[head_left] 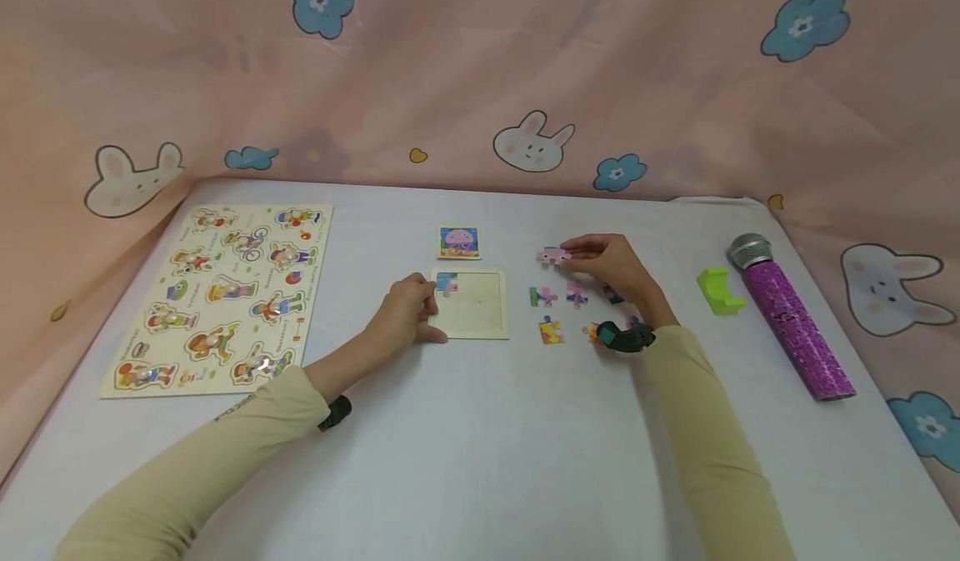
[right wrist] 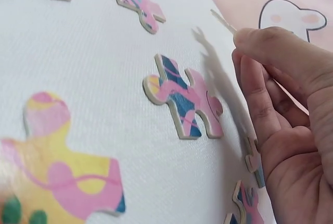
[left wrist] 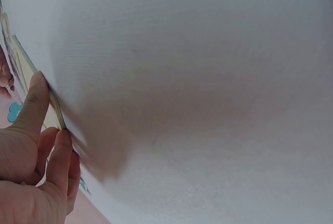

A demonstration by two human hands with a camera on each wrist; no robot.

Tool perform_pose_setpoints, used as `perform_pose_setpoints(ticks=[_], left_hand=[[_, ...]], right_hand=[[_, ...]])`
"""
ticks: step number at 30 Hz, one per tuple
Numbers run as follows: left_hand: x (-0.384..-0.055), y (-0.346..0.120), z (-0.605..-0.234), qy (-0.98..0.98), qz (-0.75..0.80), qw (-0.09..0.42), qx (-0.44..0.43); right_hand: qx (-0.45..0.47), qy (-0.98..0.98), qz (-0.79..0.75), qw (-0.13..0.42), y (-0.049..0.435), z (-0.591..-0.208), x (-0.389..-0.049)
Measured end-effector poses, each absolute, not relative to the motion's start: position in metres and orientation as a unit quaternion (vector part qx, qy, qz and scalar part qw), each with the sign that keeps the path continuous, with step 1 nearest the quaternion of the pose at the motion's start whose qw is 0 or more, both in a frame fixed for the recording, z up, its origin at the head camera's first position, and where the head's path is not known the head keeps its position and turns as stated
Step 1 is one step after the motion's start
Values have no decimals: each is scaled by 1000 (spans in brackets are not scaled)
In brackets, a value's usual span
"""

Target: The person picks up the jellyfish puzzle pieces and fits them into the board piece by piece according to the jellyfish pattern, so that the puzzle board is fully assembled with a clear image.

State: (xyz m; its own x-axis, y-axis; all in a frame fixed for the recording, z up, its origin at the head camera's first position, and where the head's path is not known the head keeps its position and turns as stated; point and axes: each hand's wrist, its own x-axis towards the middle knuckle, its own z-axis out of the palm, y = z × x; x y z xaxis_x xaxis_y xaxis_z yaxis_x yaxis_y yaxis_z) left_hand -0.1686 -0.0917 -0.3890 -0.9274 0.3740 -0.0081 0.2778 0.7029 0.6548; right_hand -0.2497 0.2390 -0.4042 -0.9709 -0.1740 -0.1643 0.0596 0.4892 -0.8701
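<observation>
My left hand (head_left: pixel 405 311) holds the corner of a square wooden puzzle tray (head_left: pixel 477 315), thumb at its near edge and fingers at its left side. One blue-and-pink puzzle piece (head_left: pixel 447 283) sits in the tray's far left corner. To the tray's right, my right hand (head_left: pixel 618 265) pinches a pink puzzle piece (head_left: pixel 551 256) between thumb and fingers, raised over the table. It appears edge-on in the right wrist view. Below that hand lie several loose pieces, among them a pink-and-blue piece (right wrist: pixel 182 99) and a yellow one (head_left: pixel 551 331). The right wrist partly covers others.
Behind the tray lies a small square picture (head_left: pixel 459 242) of a pink sea creature. A large peg puzzle board (head_left: pixel 247 319) is at left. At right are a green block (head_left: pixel 720 292) and a purple glittery microphone (head_left: pixel 795 319). A pink curtain (head_left: pixel 450 69) hangs behind the table.
</observation>
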Motion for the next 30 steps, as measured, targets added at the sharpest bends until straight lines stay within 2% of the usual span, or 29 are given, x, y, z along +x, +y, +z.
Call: perform_pose_setpoints(ticks=[16,30], left_hand=[[-169,-94,-391,915,343,52,204],[-169,-91,-387,925,331,86,166]], right_hand=[[-45,858,-496,126,216,-407,-249],[-92,825,-540,139,194,-408,-243]])
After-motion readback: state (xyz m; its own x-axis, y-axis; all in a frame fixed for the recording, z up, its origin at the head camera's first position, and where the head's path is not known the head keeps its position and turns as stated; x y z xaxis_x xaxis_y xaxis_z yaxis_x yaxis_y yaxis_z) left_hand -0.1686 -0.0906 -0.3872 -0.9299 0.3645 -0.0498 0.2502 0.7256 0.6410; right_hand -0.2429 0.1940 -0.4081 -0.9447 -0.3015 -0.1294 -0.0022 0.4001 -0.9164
